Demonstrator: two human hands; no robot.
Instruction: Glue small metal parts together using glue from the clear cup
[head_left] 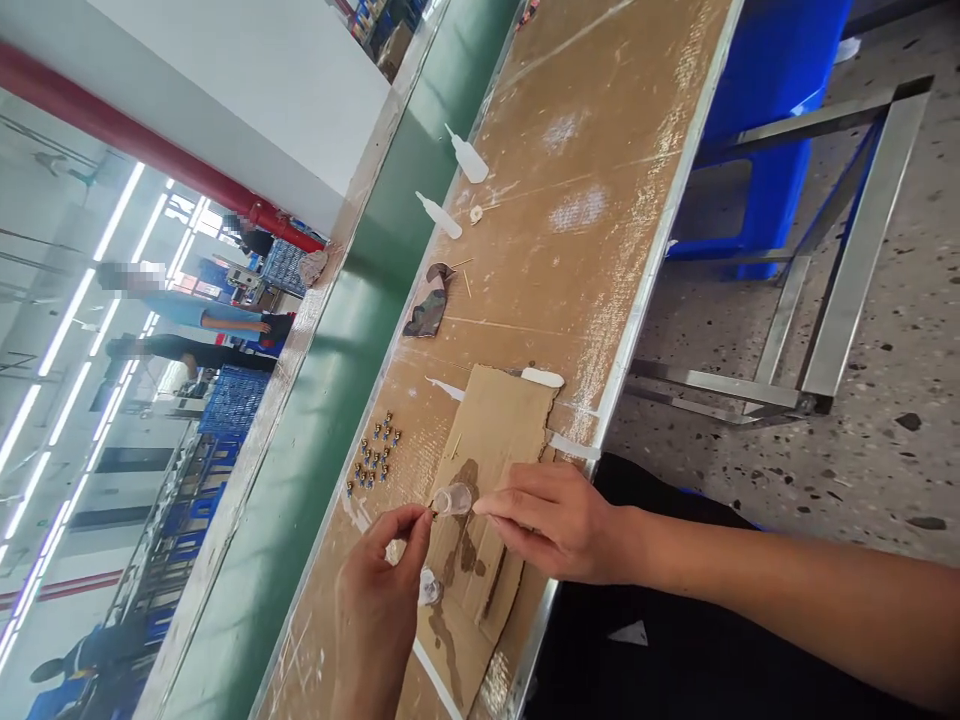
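My left hand (382, 585) pinches something tiny and dark between thumb and forefinger, too small to name, right beside the mouth of a small clear plastic container (454, 498). On the container's other side, my right hand (551, 515) has its thumb and forefinger pressed together; whatever they hold, if anything, does not show. Both hands are over a piece of brown cardboard (506, 410) with dark wet-looking stains. A second clear container (429, 588) is partly hidden by my left hand. Several small brass-coloured pieces with blue ends (375, 452) stand in a group beyond the cardboard.
Two white nozzle bottles (470, 160) lie farther along the brown-covered table (540, 250). Nearer are a camouflage cloth scrap (429, 302), thin sticks (466, 284) and a white tool-like piece (543, 378). A green strip (300, 440) borders the far edge. A blue stool (765, 190) stands right.
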